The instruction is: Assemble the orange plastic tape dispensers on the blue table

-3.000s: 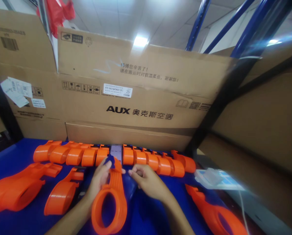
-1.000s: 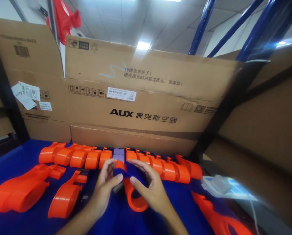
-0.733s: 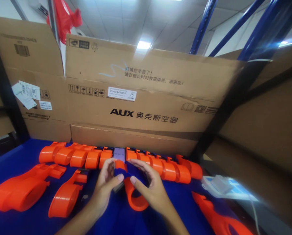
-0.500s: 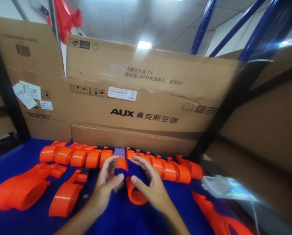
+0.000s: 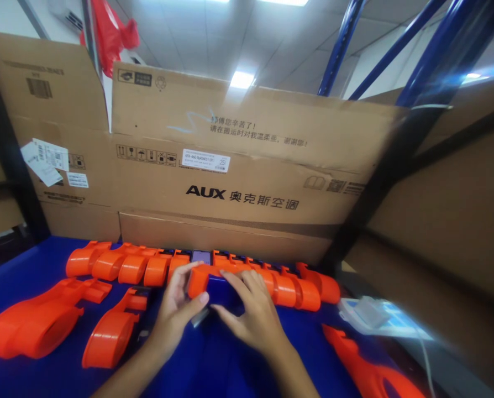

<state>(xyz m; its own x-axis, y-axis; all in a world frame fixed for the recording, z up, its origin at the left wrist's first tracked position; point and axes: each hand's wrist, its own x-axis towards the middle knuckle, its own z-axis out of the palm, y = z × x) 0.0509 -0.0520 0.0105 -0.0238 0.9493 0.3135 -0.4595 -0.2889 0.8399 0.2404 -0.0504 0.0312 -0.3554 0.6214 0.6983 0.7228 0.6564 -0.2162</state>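
Note:
Above the middle of the blue table, my left hand point(image 5: 174, 301) is closed on the left end of an orange plastic part point(image 5: 198, 281), thumb in front. It resembles the orange tape-dispenser-like pieces around it. A smooth dark blue piece point(image 5: 222, 291) sits against the orange part's right side. My right hand point(image 5: 253, 309) grips this blue piece, thumb below and fingers over the top. How the two pieces join is hidden by my fingers. Behind my hands, a phone point(image 5: 201, 256) with a lit screen stands in a row of orange pieces point(image 5: 156, 269).
Larger orange pieces point(image 5: 35, 320) lie at left, with a single ringed one point(image 5: 109, 337) beside them. Another orange piece point(image 5: 371, 365) is at front right. A white power strip or box point(image 5: 379, 316) with a cable lies right. A cardboard wall point(image 5: 247, 182) closes the back.
The held piece has turned: its hanging orange ring no longer shows below my hands, and more smooth blue surface faces me. My right hand has rolled over the top.

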